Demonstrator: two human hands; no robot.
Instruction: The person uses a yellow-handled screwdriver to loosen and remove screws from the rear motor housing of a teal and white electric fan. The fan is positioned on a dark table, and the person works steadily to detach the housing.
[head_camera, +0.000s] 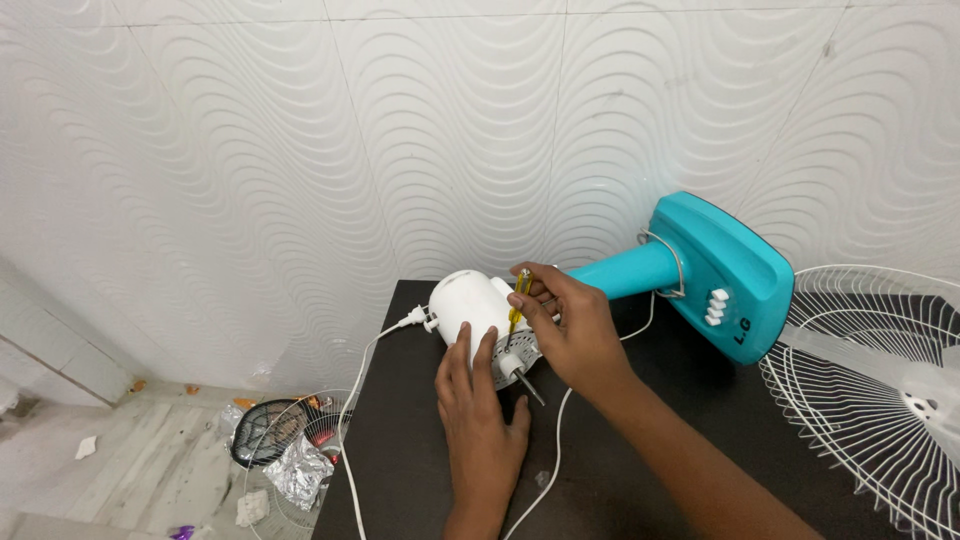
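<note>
Wavy white tiles behind black table (littered floor).

White wave-patterned wall tiles; dark table; pale plank floor, littered with foil scraps.

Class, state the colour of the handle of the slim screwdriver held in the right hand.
Translucent yellow handle on the slim screwdriver, seen in the head view.

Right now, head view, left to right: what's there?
Crumpled foil on the floor → left hand on the white motor housing → yellow screwdriver in the right hand → teal fan base → white wire fan guard.
</note>
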